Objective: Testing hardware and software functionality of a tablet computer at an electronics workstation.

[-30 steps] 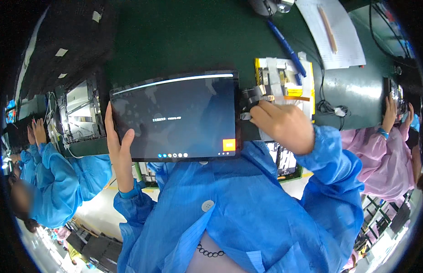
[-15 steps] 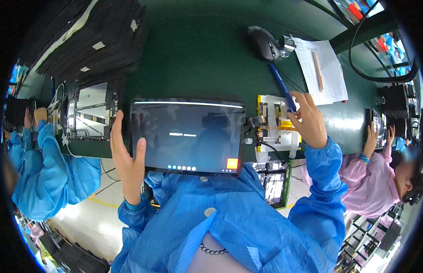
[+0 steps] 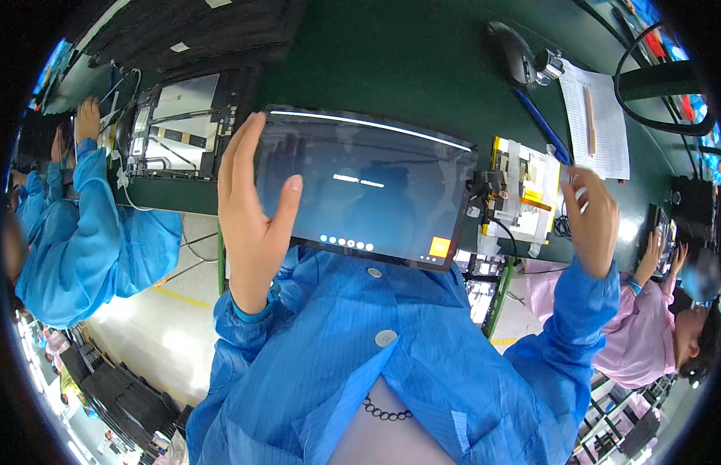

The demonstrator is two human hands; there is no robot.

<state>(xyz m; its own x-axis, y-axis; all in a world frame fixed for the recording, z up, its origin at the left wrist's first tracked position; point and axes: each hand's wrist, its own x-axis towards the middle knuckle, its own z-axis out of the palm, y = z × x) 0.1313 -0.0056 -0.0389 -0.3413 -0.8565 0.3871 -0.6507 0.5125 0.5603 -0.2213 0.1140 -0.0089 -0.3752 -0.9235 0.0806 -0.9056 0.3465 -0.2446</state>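
A tablet-sized screen [image 3: 368, 205], lit dark blue with a white strip along its far edge and an orange square in one corner, slants in front of my chest. My left hand [image 3: 256, 209] grips its left edge, the thumb over the glass and the fingers along the side. On the right, a flat board with yellow-edged parts and clear tape [image 3: 523, 190] lies beside the screen, with connectors and a cable between them. My right hand [image 3: 591, 221] hovers by that board's right side, fingers loosely bent and apart, nothing visible in them. A blue pen [image 3: 543, 124] lies just beyond its fingertips.
A black mouse [image 3: 512, 54], a small metallic device [image 3: 548, 67] and a printed sheet [image 3: 597, 124] bearing a wooden stick [image 3: 590, 120] are at the far right. An opened device frame [image 3: 178, 128] sits left. Co-workers in blue [image 3: 89, 240] and pink [image 3: 624, 325] flank me.
My view has shifted, and the screen now slants more, its left end farther from me. The right hand has drawn back from the pen's near end. My left hand stays at the screen's edge.
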